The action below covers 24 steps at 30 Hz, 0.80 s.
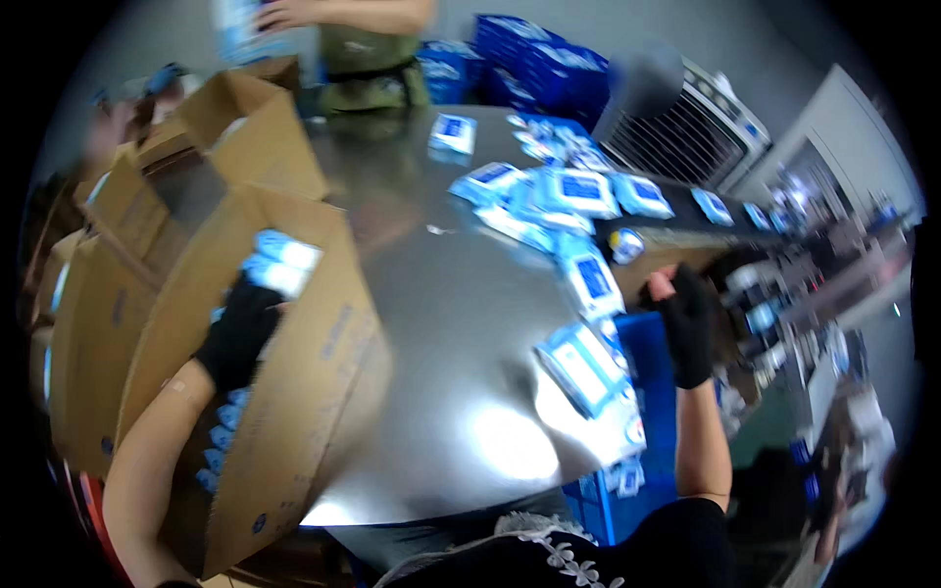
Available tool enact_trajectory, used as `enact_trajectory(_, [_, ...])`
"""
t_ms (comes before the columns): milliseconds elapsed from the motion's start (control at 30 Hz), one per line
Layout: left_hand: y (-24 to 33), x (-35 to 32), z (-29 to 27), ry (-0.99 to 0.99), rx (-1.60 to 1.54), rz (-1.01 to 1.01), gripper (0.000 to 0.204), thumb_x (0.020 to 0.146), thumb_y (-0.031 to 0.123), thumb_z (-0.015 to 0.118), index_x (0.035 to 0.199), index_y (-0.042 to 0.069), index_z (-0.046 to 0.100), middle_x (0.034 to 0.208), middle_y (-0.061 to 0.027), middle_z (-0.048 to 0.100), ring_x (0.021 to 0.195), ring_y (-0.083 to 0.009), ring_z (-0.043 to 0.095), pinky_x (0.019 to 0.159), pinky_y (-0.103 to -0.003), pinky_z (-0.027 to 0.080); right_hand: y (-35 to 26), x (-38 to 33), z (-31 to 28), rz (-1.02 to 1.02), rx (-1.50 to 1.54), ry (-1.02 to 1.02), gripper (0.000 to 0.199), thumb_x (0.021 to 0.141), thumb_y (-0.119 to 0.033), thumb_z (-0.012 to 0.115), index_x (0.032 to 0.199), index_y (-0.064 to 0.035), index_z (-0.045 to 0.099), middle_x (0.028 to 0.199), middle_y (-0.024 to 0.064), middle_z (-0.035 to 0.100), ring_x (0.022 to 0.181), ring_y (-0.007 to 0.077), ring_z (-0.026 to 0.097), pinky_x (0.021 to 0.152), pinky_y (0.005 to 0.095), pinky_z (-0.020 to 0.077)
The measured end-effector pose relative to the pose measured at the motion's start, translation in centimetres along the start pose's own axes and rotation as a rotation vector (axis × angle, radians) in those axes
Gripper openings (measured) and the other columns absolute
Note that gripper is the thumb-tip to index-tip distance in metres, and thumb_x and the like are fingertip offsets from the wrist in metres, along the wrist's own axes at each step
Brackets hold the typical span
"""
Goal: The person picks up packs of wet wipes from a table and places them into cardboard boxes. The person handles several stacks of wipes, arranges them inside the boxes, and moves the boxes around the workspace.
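Observation:
My left hand (240,333), in a black fingerless glove, reaches into an open cardboard box (314,372) at the left of a shiny metal table (461,323). It holds blue-and-white flat packs (279,265) down inside the box, above more packs stacked there. My right hand (684,318), gloved the same way, hovers at the table's right edge, fingers curled, near a blue-and-white pack (593,279). Whether it grips anything is hidden by blur. Another pack (580,367) lies near the front edge.
Several more packs (578,191) are strewn over the far right of the table. Other open cardboard boxes (240,132) stand at the left. A person in a green apron (372,59) stands at the far side. Blue crates (549,64) and a white cabinet (701,132) sit behind.

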<state>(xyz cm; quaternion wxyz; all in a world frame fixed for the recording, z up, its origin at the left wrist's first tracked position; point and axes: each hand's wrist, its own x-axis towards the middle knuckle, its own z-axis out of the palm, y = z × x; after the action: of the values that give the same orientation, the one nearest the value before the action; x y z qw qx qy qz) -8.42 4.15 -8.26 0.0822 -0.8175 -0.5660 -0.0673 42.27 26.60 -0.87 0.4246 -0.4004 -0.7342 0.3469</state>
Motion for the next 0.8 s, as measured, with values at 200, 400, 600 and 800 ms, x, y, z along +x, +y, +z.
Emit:
enact_trajectory(200, [1.7,3.3,-3.8,0.026,0.24,-0.065,0.029,0.087,0.018,0.062,0.113,0.01,0.055,0.133,-0.0193,0.046,0.128,-0.0433,0.038,0.113,-0.057,0.022,14.4,-5.6,-1.1,0.412,-0.832,-0.572,0.104,0.068,-0.061,0.076,0.145,-0.0072,0.032,0.125,0.0215,0.053,0.112,0.0326,0.056,0.09,0.0418,0.0476])
enact_trajectory(400, [3.7,16.4,-14.7,0.528,-0.378,-0.36,0.025,0.085,0.015,0.068,0.107,0.005,0.064,0.101,-0.0071,0.065,0.097,-0.017,0.06,0.084,-0.029,0.046,15.1,-8.5,2.5,0.407,-0.857,-0.679,0.122,0.06,-0.055,0.082,0.152,-0.0087,0.015,0.122,0.026,0.05,0.112,0.0394,0.053,0.092,0.0468,0.0437])
enact_trajectory(600, [9.0,30.3,-3.0,0.185,-0.326,-0.099,0.031,0.082,0.018,0.066,0.11,0.006,0.063,0.107,-0.0149,0.065,0.104,-0.0305,0.06,0.09,-0.041,0.047,23.3,-6.2,-1.7,0.85,1.144,-0.5,0.081,0.067,-0.028,0.082,0.134,-0.0013,0.044,0.124,0.0199,0.058,0.11,0.0316,0.061,0.093,0.0434,0.0518])
enact_trajectory(800, [2.5,37.9,16.3,-0.024,-0.128,-0.397,0.071,0.072,0.016,0.068,0.138,0.012,0.043,0.139,-0.016,0.046,0.124,-0.0358,0.047,0.103,-0.044,0.041,25.7,-4.6,-1.4,0.896,0.973,-0.325,0.05,0.074,-0.012,0.079,0.118,-0.0042,0.057,0.107,0.0089,0.064,0.096,0.024,0.063,0.094,0.0311,0.0491])
